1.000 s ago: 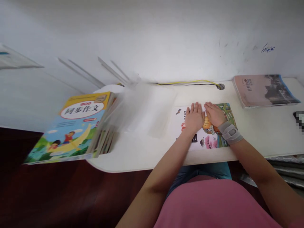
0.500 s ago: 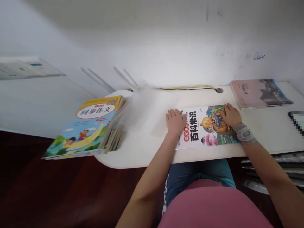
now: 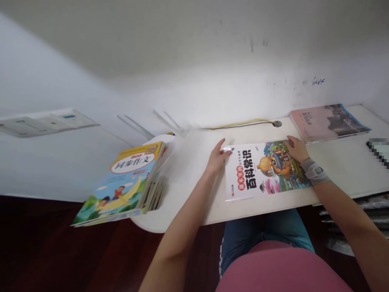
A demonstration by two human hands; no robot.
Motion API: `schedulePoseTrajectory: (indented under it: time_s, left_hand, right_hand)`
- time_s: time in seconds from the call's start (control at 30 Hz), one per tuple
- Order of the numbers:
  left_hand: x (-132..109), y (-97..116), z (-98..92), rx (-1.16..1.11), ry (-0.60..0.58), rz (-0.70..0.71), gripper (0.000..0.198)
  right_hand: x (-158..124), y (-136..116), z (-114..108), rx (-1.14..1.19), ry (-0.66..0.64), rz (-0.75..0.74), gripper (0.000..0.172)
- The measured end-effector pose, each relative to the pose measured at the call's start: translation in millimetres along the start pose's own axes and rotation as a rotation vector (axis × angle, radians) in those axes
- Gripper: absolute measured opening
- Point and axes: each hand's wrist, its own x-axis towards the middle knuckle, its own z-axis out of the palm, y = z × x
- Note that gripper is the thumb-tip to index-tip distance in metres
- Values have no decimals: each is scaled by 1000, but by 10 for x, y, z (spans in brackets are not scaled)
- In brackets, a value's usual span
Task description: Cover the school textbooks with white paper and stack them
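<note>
A white paperback book [image 3: 252,174] with large black Chinese characters and a cartoon gourd-shaped house lies face up on the desk in front of me. My left hand [image 3: 217,160] is at its upper left corner, thumb on the cover and index finger stretched out beyond the edge; the other fingers are largely hidden. At the upper right corner my right hand [image 3: 298,150] grips the book's edge with bent fingers. A grey band with a small dark unit is around my right wrist.
Left on the white desk [image 3: 182,211] stands a book stack [image 3: 121,182], its yellow-and-blue top book overhanging the rounded end. Crumpled clear plastic [image 3: 185,150] lies beside it. Pinkish books [image 3: 330,121] and a pixelated dark-edged object [image 3: 379,150] are at right. A yellow cable [image 3: 243,122] runs along the wall.
My hands have shifted from lying flat on the cover to the book's left and right edges. The left thumb and index finger have spread apart. The camera view has tilted slightly.
</note>
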Motion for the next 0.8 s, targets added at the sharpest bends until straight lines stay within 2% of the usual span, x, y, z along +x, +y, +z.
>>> schedulePoseTrajectory:
  time_s: [0.07,0.2,0.37,0.47,0.53,0.67,0.8]
  left_hand:
    - [-12,42,-24,-70,-52,22,81]
    - [-56,128,-59,-196,-79,-5,61]
    - [-85,167,-116,-254,-97,-33,40]
    - [-105,176,-127,-258,-106,-28,30]
    - [-121,181,-115,-241,-90,-28,27]
    - [-137,163,-71,-191,-8,-46,32]
    - [-99,100,-47,-45,54,-53,33]
  right_hand:
    - [51,1,-33,41,4,30,44]
    - [142,-33,-144,161,-8,74,44]
    - [157,-96,-313,775,-185,212,38]
    - [141,-105,-411,954,-294,293,34]
    - [131,-114,-456,989,-310,310,33]
    - [113,-165,-465,999,-263,311,36]
    - [117,-202,-397,768,-188,318,41]
